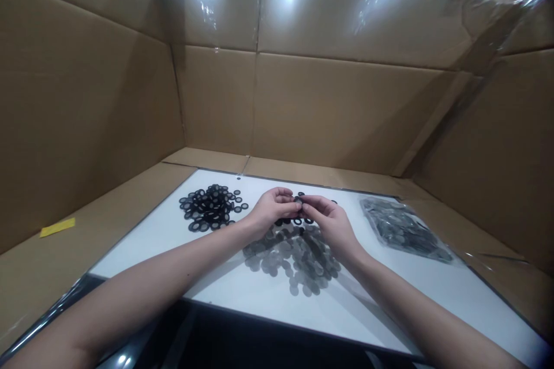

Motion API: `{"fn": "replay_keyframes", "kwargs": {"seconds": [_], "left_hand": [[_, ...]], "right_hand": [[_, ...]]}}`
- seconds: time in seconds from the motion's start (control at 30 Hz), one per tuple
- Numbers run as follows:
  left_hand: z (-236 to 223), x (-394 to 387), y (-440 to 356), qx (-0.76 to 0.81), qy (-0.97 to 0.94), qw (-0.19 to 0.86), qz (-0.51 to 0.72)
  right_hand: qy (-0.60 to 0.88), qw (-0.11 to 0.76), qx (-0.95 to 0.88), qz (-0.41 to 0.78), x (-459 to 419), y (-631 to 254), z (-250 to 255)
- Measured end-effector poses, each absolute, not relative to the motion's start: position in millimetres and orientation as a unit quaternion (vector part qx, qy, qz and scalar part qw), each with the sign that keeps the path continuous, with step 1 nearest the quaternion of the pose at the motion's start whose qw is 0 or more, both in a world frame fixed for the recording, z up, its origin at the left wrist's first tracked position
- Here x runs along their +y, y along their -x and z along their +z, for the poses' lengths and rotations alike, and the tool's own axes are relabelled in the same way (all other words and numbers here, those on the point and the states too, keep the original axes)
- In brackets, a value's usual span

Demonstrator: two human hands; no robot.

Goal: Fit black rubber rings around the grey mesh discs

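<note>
"Head view: state of the hands?"

"Left hand (273,208) and right hand (324,223) both closed, fingertips meeting on one black ring (298,200), held just above the board (216,265)."

"Nearest items?"

"Loose rings (292,221) directly beneath the hands. Grey discs (289,259) in a spread pile, on the near side of the hands, between the forearms."

"Farther out?"

"Left of the hands, a heap of black rings (210,206). To the right, a plastic bag (402,229) of grey discs. Past the board's left edge, a yellow slip (57,227) on cardboard (329,109), which also walls the far side."
</note>
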State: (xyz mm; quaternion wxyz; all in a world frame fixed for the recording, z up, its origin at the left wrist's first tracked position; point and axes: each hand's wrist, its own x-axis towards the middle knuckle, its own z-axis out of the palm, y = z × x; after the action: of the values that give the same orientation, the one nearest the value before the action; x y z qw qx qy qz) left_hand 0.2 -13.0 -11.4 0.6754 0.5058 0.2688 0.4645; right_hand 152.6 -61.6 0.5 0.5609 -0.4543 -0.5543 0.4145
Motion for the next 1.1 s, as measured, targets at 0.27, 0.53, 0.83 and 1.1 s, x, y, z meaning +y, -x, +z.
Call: {"fn": "replay_keyframes", "kwargs": {"seconds": [0.27, 0.53, 0.83, 1.1], "left_hand": [[-7.8, -15.4, 0.8, 0.259, -0.491, 0.693, 0.461], [-7.1, -16.6, 0.9, 0.268, -0.493, 0.69, 0.457], [-5.1, -19.3, 2.6, 0.25, -0.561, 0.633, 0.471], [-4.5, -20.0, 2.9, 0.269, -0.594, 0.598, 0.465]], "right_hand": [[0.412, 0.573, -0.502, 0.499, -55.3, -158.7, -7.3], [0.409, 0.56, -0.47, 0.546, -53.3, -159.6, -8.1], [0.422, 0.561, -0.473, 0.532, -54.6, -159.5, -3.6], [0.445, 0.548, -0.527, 0.473, -53.7, -161.0, -1.8]]}}
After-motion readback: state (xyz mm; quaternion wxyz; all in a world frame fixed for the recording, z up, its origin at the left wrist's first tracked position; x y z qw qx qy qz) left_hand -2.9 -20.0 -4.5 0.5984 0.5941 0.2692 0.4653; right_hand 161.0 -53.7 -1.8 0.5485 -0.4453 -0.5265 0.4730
